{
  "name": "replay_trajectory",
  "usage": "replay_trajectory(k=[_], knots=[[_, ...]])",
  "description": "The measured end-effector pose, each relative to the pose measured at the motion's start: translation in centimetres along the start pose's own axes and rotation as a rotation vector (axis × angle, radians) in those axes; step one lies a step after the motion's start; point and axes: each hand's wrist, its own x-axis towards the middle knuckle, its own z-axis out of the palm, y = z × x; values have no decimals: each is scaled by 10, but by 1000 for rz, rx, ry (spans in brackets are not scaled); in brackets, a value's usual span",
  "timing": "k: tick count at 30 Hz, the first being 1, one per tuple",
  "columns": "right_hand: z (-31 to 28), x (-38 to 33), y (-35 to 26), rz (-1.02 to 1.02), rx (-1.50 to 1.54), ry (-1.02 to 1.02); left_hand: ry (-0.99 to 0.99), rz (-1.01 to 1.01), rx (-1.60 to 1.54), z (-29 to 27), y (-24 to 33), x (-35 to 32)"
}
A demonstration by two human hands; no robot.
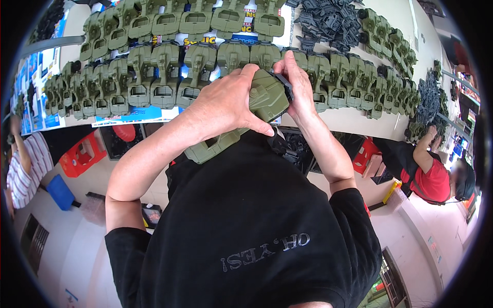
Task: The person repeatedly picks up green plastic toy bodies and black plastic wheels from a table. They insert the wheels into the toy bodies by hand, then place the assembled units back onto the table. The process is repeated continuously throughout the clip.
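Note:
Close to my chest, at the table's near edge, my left hand is wrapped around an olive-green plastic toy vehicle body, thumb on the near side. Another green section shows beneath my left wrist; I cannot tell whether it belongs to the same body. My right hand closes on the body's right end, its fingers pointing away from me. Between the right fingers and the body sits a dark grey plastic part, mostly covered by them.
Rows of similar green bodies line the table. A heap of dark grey parts lies at the back. Red plastic stools stand below. A person in red works at right, another in stripes at left.

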Motion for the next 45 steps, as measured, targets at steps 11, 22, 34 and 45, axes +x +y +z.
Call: replay_trajectory(k=[11, 22, 34, 45], knots=[[-2, 4, -3, 55, -146, -180, -111, -83, -214, -6, -1, -1], [11, -16, -7, -199, -109, -341, 132, 225, 64, 4, -2, -16], [15, -58, -9, -313, -453, -551, 161, 451, 300, 16, -12, -52], [22, -76, 0, -752, -417, -524, 406, 684, 683, 33, -9, -70]])
